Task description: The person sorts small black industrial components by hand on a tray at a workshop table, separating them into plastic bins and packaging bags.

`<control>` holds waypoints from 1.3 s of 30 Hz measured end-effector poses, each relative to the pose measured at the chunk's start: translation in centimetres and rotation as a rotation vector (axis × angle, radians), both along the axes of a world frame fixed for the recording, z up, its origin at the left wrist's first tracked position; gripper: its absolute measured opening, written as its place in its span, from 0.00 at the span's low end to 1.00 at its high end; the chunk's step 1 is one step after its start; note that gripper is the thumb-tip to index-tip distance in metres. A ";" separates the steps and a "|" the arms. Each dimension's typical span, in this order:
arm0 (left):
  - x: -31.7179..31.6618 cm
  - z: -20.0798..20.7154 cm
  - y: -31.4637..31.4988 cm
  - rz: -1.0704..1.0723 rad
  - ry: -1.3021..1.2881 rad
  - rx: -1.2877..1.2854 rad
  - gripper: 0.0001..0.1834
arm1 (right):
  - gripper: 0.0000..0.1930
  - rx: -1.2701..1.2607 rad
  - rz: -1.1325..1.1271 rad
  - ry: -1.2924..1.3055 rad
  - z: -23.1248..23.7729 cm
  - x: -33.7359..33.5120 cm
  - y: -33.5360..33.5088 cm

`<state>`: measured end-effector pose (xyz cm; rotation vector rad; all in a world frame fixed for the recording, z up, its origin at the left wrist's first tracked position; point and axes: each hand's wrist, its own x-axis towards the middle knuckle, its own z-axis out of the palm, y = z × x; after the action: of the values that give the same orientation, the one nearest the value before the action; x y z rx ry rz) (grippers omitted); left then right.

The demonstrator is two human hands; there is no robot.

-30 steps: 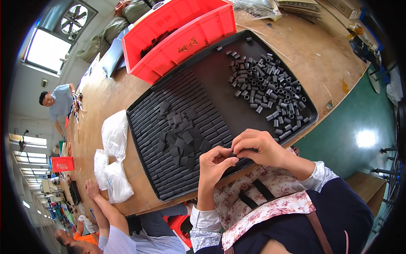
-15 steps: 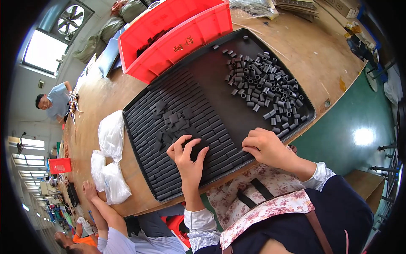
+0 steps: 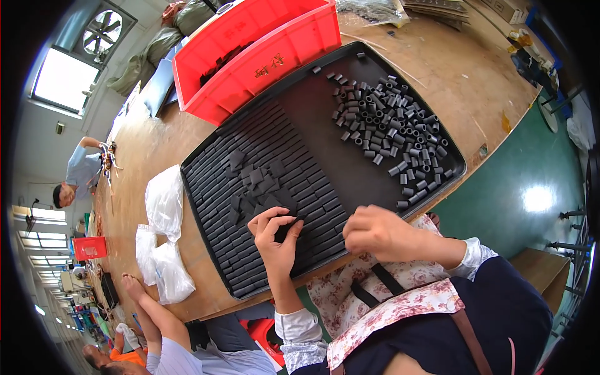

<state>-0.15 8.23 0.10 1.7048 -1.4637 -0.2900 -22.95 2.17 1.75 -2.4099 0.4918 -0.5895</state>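
Observation:
A large black tray lies before me, its left part packed with rows of short black pieces. On those rows rests a loose heap of thin black square pads. Over the near side of the rows, my left hand pinches a small black pad between thumb and fingers. My right hand is closed above the tray's near edge, knuckles up; whatever its fingertips hold is hidden. Many short black tubes are piled loosely in the tray's right part.
A red plastic bin with black pieces inside stands against the tray's far edge. White plastic bags lie left of the tray on the wooden table. A co-worker's arms rest at the left edge; another person is farther off.
My left fingers have closed on a pad after being spread beside the heap. My right hand has moved left and nearer to me, away from the tubes. The far person has bent lower.

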 end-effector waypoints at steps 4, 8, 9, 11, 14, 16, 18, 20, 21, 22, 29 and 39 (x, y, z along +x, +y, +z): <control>-0.3 0.4 0.3 -0.023 0.181 -0.033 0.09 | 0.08 0.263 0.214 -0.167 1.2 -0.9 -0.3; -2.7 2.0 1.4 -0.165 0.668 -0.059 0.08 | 0.12 -0.386 -0.519 0.112 0.3 -2.5 -3.7; -3.4 2.2 1.2 -0.211 0.778 -0.051 0.08 | 0.12 -0.358 -0.563 0.134 0.1 -3.0 -4.3; -4.5 2.1 0.5 -0.242 0.973 0.073 0.05 | 0.11 -0.282 -0.545 0.197 -1.0 -3.9 -5.0; -3.7 -0.6 0.6 -0.403 1.074 0.116 0.03 | 0.10 -0.241 -0.490 0.131 -0.6 -2.8 -4.6; -4.0 -0.2 0.5 -0.348 1.055 0.171 0.04 | 0.10 -0.083 -0.443 -0.014 -0.3 -2.0 -4.0; -4.4 0.2 0.3 -0.269 1.060 0.254 0.07 | 0.09 0.270 -0.361 -0.223 0.3 -1.1 -3.1; -5.0 0.5 0.0 -0.276 1.034 0.232 0.09 | 0.07 0.585 -0.319 -0.348 0.2 0.2 -2.0; -5.1 0.6 -0.2 -0.292 1.013 0.213 0.12 | 0.05 0.896 -0.278 -0.468 0.1 0.7 -1.6; -4.9 0.6 -0.1 -0.306 1.003 0.268 0.13 | 0.05 1.010 -0.235 -0.520 0.0 1.1 -1.4; -4.0 -0.2 0.3 -0.316 0.947 0.293 0.10 | 0.04 1.197 -0.124 -0.503 -0.5 2.3 -1.1; -4.3 -0.1 0.3 -0.308 0.979 0.287 0.11 | 0.09 0.258 -0.086 -0.281 0.1 1.3 -2.0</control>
<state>-4.49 8.55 0.03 1.2069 -0.9324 -1.3382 -21.61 0.15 1.81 -2.0314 0.5176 -0.8333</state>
